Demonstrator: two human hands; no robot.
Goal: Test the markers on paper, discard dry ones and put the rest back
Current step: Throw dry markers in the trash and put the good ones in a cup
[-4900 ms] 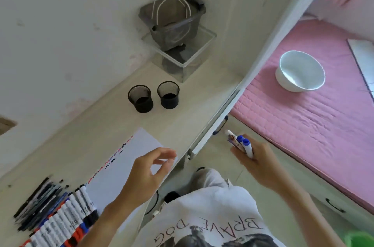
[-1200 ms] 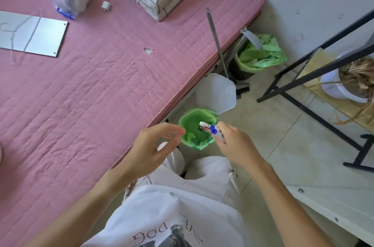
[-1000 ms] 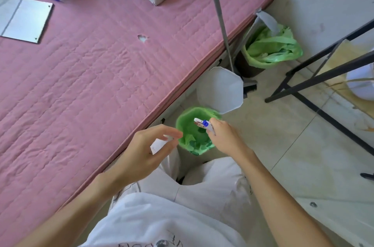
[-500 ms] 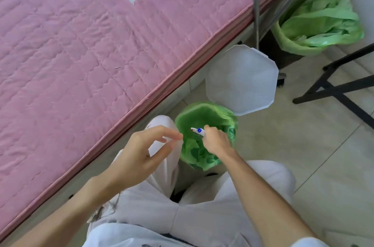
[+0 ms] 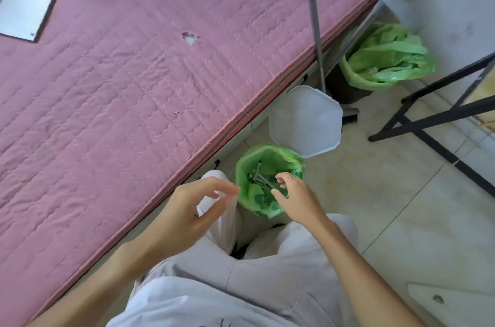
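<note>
Right hand hangs loose-fingered and empty over the green-lined bin, dry markers inside. Left hand, relaxed, holds nothing. I'd withdraw straight up, clear of the liner

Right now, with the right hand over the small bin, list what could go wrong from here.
1. The right hand hovers empty above the green-lined bin; a careless withdrawal might snag the loose liner and tip it.
2. The raised lid could drop shut on the fingers.
3. The discarded markers lie in a jumble, so retrieving a wrongly discarded one would be hard.
</note>
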